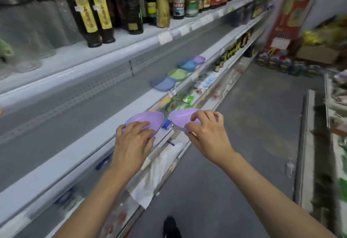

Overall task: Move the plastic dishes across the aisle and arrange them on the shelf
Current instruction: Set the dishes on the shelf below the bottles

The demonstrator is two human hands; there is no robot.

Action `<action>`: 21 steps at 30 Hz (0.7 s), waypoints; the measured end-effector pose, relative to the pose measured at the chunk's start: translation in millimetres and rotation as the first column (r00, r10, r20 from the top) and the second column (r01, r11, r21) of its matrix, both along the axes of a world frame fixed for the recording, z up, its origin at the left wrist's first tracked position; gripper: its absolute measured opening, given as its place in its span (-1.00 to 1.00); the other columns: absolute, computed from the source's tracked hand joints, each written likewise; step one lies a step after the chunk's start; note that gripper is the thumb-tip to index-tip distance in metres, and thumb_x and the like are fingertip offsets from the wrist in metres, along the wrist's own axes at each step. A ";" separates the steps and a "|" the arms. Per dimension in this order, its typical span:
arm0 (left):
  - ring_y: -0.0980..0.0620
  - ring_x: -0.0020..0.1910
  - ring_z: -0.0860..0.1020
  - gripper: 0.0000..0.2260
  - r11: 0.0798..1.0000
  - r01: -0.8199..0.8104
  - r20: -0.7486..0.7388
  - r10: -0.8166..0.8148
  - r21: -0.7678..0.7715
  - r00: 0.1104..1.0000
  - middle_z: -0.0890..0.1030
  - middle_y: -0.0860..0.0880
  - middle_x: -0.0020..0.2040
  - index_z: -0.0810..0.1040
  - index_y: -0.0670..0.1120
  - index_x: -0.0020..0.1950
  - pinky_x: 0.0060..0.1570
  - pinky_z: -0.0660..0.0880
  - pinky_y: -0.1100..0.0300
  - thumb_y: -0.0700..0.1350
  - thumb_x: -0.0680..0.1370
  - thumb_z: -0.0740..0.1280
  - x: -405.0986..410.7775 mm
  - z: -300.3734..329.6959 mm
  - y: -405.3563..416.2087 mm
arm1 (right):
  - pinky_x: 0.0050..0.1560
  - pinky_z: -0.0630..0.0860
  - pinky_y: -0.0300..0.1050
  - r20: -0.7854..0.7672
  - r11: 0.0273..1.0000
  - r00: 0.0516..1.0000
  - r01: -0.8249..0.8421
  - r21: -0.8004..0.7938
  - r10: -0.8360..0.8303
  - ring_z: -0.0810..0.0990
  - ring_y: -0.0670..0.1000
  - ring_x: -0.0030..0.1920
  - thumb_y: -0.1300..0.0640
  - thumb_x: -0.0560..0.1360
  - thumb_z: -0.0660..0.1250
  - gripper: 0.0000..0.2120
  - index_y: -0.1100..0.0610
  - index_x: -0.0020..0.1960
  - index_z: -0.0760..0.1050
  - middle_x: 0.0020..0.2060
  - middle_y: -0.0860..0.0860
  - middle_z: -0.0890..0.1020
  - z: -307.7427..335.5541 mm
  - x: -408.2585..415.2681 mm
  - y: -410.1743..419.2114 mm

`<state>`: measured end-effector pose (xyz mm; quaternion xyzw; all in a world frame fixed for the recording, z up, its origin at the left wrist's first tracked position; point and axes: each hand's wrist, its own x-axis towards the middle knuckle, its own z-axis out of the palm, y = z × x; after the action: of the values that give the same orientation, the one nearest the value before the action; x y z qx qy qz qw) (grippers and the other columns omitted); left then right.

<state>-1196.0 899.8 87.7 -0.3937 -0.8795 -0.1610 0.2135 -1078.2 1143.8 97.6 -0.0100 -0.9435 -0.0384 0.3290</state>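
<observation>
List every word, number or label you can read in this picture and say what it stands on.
No text is legible.
Yellow labels on the dark bottles: characters blurred.
Price tags on the shelf edge: blurred.
Red display stand: print blurred.
Packets on the lower shelf: too small.
Purple dishes: bear no text.

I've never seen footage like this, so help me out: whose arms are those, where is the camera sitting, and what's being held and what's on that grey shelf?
There is no machine here. The single picture comes from a wide-angle camera worn on a person's head, looking forward and down, so the two bare arms are that person's own. The left hand grips one purple plastic dish and the right hand grips a second purple dish, both held in the air at the front edge of a long grey shelf in a shop aisle. Farther along that shelf lie more dishes: a blue one, a green one, another blue one and a purple one. Dark bottles stand on the shelf above.
</observation>
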 end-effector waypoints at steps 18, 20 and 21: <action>-0.05 0.19 0.59 -0.85 0.983 0.180 0.054 -0.177 -0.047 0.983 0.65 0.04 0.21 0.71 0.08 -0.04 0.20 0.34 -0.07 0.01 0.51 0.34 -243.6 -11.8 337.1 | 0.08 0.36 0.12 0.040 0.976 0.979 0.202 -0.077 -0.199 0.51 0.16 0.00 0.04 0.51 0.46 -0.96 -0.02 -0.09 0.63 0.01 0.01 0.55 -30.9 -192.3 308.1; -0.05 0.19 0.58 -0.84 0.982 0.164 0.041 -0.160 -0.090 0.986 0.65 0.03 0.22 0.72 0.08 -0.03 0.22 0.33 -0.07 0.01 0.50 0.34 -263.9 -16.9 378.2 | 0.09 0.34 0.11 0.037 0.978 0.981 0.191 -0.079 -0.189 0.51 0.15 0.02 0.03 0.51 0.45 -0.97 -0.03 -0.08 0.63 0.01 0.00 0.55 -38.2 -213.2 353.2; -0.05 0.19 0.58 -0.82 0.984 0.143 0.042 -0.139 -0.111 0.989 0.65 0.03 0.22 0.72 0.08 -0.03 0.22 0.32 -0.06 0.01 0.50 0.33 -273.1 -17.4 398.8 | 0.09 0.33 0.10 0.038 0.980 0.983 0.180 -0.087 -0.177 0.51 0.14 0.02 0.03 0.51 0.45 -0.97 -0.04 -0.08 0.64 0.02 0.00 0.55 -41.3 -224.0 376.4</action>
<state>-1469.1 1298.6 70.3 -0.4636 -0.8607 -0.1322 0.1638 -1302.3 1520.2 56.3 -0.1090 -0.9444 -0.0252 0.3091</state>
